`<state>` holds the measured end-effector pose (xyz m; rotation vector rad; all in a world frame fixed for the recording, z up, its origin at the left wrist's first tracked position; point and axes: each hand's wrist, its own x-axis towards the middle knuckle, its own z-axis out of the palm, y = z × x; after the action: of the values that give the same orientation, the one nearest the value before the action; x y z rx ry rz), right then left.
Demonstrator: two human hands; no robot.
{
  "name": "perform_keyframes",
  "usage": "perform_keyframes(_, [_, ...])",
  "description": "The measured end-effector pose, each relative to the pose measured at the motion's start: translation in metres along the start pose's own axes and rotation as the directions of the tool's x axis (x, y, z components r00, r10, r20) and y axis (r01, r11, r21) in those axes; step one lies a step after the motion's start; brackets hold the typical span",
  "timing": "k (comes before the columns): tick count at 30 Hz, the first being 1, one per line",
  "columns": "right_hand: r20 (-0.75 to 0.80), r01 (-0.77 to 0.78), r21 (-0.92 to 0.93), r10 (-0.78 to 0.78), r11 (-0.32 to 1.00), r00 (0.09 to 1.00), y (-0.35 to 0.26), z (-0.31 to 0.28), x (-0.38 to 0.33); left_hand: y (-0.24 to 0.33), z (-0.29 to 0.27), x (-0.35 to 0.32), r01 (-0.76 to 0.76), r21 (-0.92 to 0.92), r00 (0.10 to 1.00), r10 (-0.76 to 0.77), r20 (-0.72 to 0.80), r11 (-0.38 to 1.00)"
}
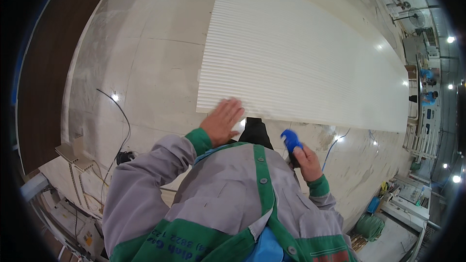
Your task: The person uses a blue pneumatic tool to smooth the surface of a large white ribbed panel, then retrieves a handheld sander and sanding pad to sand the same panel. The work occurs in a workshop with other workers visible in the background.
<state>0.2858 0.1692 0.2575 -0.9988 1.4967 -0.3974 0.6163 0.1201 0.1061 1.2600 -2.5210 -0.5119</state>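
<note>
In front of me stretches a large white panel (pixel 281 53) with a ribbed surface. My left hand (pixel 223 121) lies over its near left corner, fingers stretched out and nothing held; the fingertips overlap the panel's edge. My right hand (pixel 307 162) is closed around a blue hand tool (pixel 292 140) with a hooked front end, whose exact kind I cannot make out. It is held close to my body, to the right and short of the panel's near edge.
A dark brown board (pixel 53 63) stands along the left. A black cable (pixel 127 121) crosses the tiled floor there. Blue hose (pixel 331 148) runs on the floor at right. Green wrapped material (pixel 370 227) sits lower right. People in blue (pixel 429 98) are far right.
</note>
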Motion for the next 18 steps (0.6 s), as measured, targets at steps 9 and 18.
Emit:
perform_keyframes(9, [-0.12,-0.147,0.222,0.176,0.964,0.977,0.007,-0.003,0.026,0.001,-0.006,0.015,0.028,-0.023,0.999,-0.029,-0.022,0.999])
perform_keyframes(18, [-0.11,-0.045,0.387,0.095,0.921,0.989,0.007,-0.033,0.106,-0.048,-0.008,0.156,0.354,0.208,0.935,-0.342,-0.094,0.912])
